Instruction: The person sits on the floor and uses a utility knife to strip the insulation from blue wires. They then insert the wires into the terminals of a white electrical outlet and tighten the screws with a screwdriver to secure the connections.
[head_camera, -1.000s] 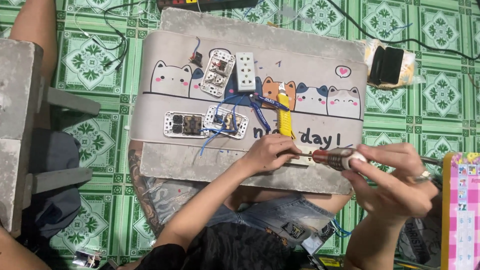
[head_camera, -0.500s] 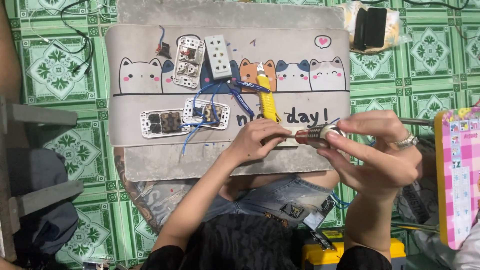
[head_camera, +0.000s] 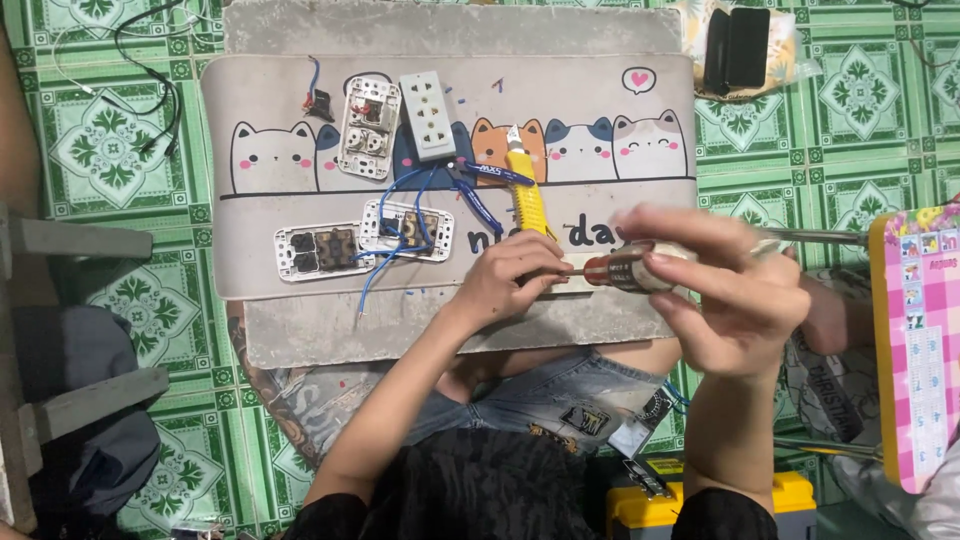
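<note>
At the near edge of the cat-printed mat (head_camera: 300, 270), just past its middle toward three o'clock, you are driving a screw. Your right hand (head_camera: 720, 290) is wrapped closed around the red-and-clear handle of the screwdriver (head_camera: 625, 272), whose shaft points toward nine o'clock. Your left hand (head_camera: 515, 280) pinches a small pale fitting (head_camera: 572, 290) flat against the mat, fingers narrowed onto it where the tip meets it. I judge this to be the fastening step on that fitting: the next move calls for a steady left-hand hold and the blade kept in line with the screw while you turn.

At twelve o'clock from your left hand lies a yellow utility knife (head_camera: 527, 195). Toward ten o'clock sit a white socket plate (head_camera: 427, 115) and a wired switch module (head_camera: 405, 230) trailing blue wires (head_camera: 440, 190).

The screw itself and the screwdriver tip are hidden under your left fingers. Your right fingers are blurred, so the exact finger placement is hard to tell. A yellow case (head_camera: 700, 505) at six o'clock is cut off by the frame.
</note>
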